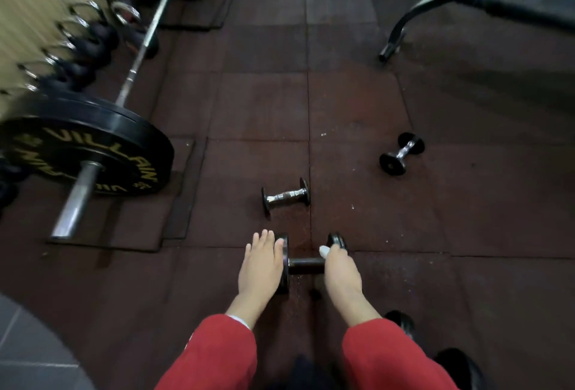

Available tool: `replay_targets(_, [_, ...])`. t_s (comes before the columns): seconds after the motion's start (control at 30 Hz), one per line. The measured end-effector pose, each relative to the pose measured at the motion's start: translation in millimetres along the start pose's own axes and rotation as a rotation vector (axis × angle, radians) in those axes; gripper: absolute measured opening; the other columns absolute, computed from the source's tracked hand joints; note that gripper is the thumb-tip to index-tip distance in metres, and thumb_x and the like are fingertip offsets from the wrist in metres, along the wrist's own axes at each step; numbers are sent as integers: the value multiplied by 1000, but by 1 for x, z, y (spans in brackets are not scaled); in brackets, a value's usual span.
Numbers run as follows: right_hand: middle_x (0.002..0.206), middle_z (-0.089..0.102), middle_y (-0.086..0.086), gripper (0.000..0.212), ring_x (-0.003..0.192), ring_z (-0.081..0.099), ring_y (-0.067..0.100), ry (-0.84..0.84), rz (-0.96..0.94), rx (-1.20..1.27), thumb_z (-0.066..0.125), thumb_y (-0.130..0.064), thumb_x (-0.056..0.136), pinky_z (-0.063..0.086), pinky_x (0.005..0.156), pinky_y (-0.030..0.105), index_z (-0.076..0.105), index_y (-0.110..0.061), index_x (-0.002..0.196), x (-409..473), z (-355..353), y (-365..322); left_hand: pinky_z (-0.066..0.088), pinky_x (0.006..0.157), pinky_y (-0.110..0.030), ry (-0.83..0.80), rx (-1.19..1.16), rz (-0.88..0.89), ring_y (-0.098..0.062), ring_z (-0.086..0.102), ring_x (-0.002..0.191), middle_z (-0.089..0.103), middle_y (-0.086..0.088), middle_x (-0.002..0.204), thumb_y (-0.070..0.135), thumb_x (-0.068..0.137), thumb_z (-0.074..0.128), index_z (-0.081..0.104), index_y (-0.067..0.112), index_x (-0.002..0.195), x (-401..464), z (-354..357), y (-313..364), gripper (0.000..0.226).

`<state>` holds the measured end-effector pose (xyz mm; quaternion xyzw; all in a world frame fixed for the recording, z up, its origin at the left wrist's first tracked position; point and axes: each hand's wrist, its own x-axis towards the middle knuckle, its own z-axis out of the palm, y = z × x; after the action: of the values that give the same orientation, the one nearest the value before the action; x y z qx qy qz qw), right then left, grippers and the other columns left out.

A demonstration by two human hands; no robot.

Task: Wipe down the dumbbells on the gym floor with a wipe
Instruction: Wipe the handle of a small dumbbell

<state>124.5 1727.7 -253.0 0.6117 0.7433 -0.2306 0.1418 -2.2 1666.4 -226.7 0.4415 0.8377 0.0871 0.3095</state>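
Your left hand (261,262) lies flat & spread on the near dumbbell (306,265), low center; right hand (340,271) pinches the wipe (323,251).

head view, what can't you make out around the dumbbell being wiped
- wipe: only a white tip shows; the right hand covers the rest.
- near dumbbell: its right plate is mostly behind that hand, its left plate partly under the left hand.
- kettlebells: blurred.
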Motion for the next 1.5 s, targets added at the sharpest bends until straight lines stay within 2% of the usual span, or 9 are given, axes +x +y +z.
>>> replay_targets(0.07, [134, 45, 12, 55, 118, 52, 23, -30, -17, 68, 33, 0, 97, 45, 92, 32, 13, -11, 147, -30, -36, -8, 7, 118, -31, -1, 17, -20, -18, 6, 146, 14, -3, 157, 27, 103, 17, 16, 9, 147, -24, -38, 12, 48])
replay_targets(0.1, [135, 41, 12, 60, 118, 51, 25, -44, -31, 79, 34, 1, 97, 45, 92, 34, 11, -16, 149, -42, -51, -13, 7, 118, -31, -6, 40, -27, -19, 6, 146, 14, -4, 157, 26, 103, 17, 16, 8, 147, -35, -53, 16, 48])
replay_targets(0.17, [137, 38, 11, 51, 117, 51, 28, -55, -76, 72, 34, -4, 98, 45, 91, 37, 23, -20, 145, -67, -81, -29, 7, 117, -31, -14, 73, -33, -19, 6, 146, 13, -4, 157, 25, 103, 15, 14, 8, 147, -56, -87, 24, 48])
replay_targets(0.27, [129, 45, 9, 32, 114, 52, 29, -66, -144, 28, 37, -3, 96, 45, 90, 37, 45, -11, 125, -99, -119, -60, 8, 117, -30, 23, -25, -55, -18, 9, 146, 17, -5, 156, 27, 103, 18, 19, 7, 146, -81, -141, 33, 48])
replay_targets(0.63, [124, 49, 13, 27, 113, 52, 32, 8, -140, 51, 38, -2, 93, 44, 88, 37, 49, -5, 118, -125, -188, -178, 12, 117, -33, 74, -19, -53, -23, 16, 144, 26, -9, 153, 27, 102, 22, 26, 5, 144, -90, -265, -4, 48])
replay_targets(0.8, [126, 47, 12, 32, 115, 50, 31, -9, -98, 63, 42, -1, 92, 44, 88, 37, 47, -6, 123, -106, -194, -207, 16, 115, -34, -12, 19, -67, -24, 22, 142, 34, -8, 149, 25, 103, 22, 30, 4, 142, -73, -283, -20, 45])
replay_targets(1.0, [134, 39, 11, 35, 115, 52, 31, -25, 25, 102, 39, 1, 93, 43, 90, 37, 46, -5, 127, -51, -213, -229, 16, 114, -33, -64, 72, -22, -25, 22, 142, 33, -9, 150, 23, 103, 21, 29, 4, 143, -1, -321, -23, 45])
replay_targets(1.23, [123, 50, 11, 27, 114, 53, 30, -6, 102, 161, 39, -2, 93, 44, 87, 35, 53, -5, 117, 24, -258, -277, 16, 114, -31, -12, 86, 34, -23, 25, 141, 36, -9, 148, 27, 102, 22, 32, 5, 142, 100, -390, -11, 46])
replay_targets(1.5, [122, 51, 12, 25, 113, 54, 32, 74, 286, 289, 43, -8, 94, 44, 88, 36, 54, -5, 116, 108, -305, -336, 19, 113, -30, -90, 145, 166, -22, 28, 140, 40, -7, 146, 29, 102, 23, 36, 8, 141, 211, -449, 1, 46])
